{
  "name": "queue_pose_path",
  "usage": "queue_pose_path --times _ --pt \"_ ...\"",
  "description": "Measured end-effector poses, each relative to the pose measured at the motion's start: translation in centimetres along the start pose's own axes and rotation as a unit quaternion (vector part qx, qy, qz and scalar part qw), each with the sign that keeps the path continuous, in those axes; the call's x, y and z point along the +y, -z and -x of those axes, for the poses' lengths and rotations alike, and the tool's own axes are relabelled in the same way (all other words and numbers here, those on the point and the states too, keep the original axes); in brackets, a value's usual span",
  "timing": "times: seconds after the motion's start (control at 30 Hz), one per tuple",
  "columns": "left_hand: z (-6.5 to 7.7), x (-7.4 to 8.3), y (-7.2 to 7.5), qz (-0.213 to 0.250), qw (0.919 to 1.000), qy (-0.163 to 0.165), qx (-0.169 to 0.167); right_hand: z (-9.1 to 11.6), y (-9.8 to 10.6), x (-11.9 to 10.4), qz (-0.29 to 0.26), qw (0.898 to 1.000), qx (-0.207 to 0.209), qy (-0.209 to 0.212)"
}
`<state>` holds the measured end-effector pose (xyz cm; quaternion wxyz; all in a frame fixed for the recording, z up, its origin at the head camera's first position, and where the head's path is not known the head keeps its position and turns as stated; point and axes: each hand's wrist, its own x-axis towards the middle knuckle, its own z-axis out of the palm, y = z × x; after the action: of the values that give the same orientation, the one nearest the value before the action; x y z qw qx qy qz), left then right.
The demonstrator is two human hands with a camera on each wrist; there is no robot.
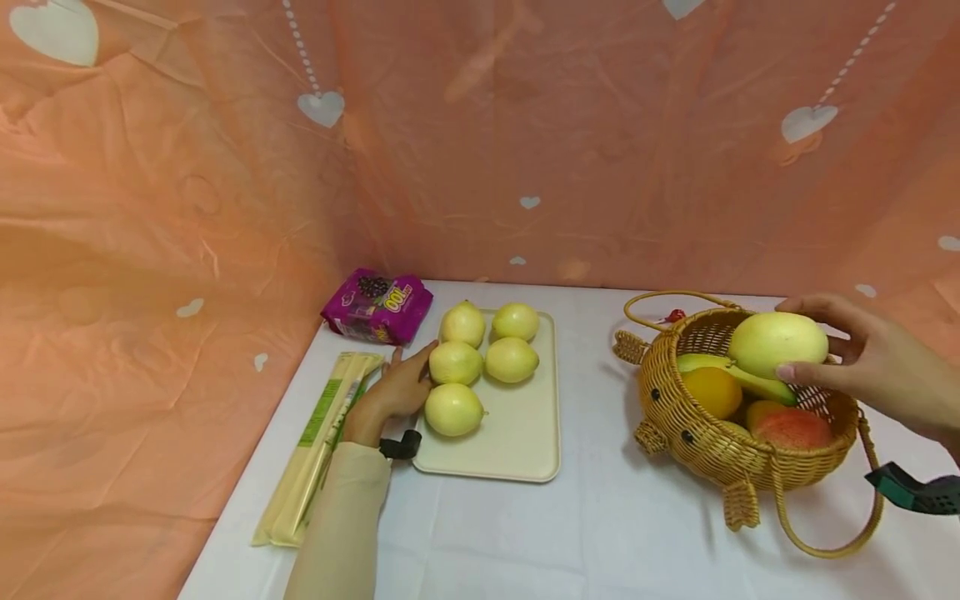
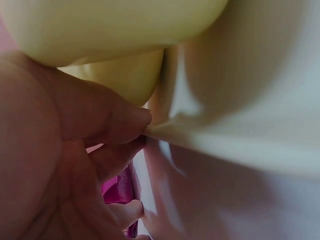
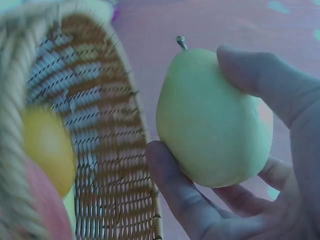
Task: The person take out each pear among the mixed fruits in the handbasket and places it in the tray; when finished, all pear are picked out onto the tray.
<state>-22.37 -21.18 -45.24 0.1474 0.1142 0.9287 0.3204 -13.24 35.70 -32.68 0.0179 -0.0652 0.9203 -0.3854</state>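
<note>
My right hand point(image 1: 870, 346) grips a pale yellow-green pear point(image 1: 776, 343) above the right side of a wicker basket point(image 1: 693, 429). In the right wrist view, thumb and fingers curl around the pear point(image 3: 210, 120), and its stem points up. A banana point(image 1: 765, 385), an orange fruit point(image 1: 712, 392) and a reddish fruit point(image 1: 795, 427) lie in the basket. My left hand point(image 1: 401, 387) is at the left edge of a cream tray point(image 1: 517, 442). The left wrist view shows its thumb and a finger pinching the tray's rim point(image 2: 200, 142). Several pale yellow pears point(image 1: 453, 410) lie on the tray.
A purple packet point(image 1: 378, 307) stands behind the left hand. Left of the tray lies a long, pale flat package point(image 1: 318, 450) with a green label. Basket handles point(image 1: 825, 550) stick out at front and back. A pink curtain point(image 1: 480, 167) hangs behind the white-covered table point(image 1: 510, 542).
</note>
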Motion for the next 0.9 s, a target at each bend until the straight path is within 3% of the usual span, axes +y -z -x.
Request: queue_pose_path --times 0.07,0.13,0.27,0.4,0.5,0.67,0.9 --pt "0.0 -0.2 -0.1 0.006 1.0 -0.004 0.006 1.1 -0.5 0.3 -0.067 0.997 0.016 0.02" --pt "0.0 -0.2 -0.2 0.006 0.9999 -0.008 0.008 2.1 -1.0 0.7 -0.141 0.988 0.022 0.055" --pt "-0.2 -0.4 -0.2 -0.002 1.0 -0.007 0.006 3.5 -2.0 1.3 -0.278 0.953 0.029 0.112" --pt "-0.3 -0.4 -0.2 -0.005 1.0 0.0 0.001 4.5 -2.6 1.6 -0.346 0.926 0.03 0.146" --pt "-0.2 -0.2 -0.1 0.0 1.0 0.002 -0.001 4.8 -3.0 1.3 -0.362 0.916 0.023 0.17" --pt "-0.2 -0.3 0.0 0.013 0.9998 -0.014 0.006 5.0 -4.1 -0.1 -0.357 0.914 0.019 0.192" --pt "-0.2 -0.4 0.0 0.015 0.9998 -0.013 0.004 4.5 -6.4 -4.3 -0.296 0.935 0.022 0.192"
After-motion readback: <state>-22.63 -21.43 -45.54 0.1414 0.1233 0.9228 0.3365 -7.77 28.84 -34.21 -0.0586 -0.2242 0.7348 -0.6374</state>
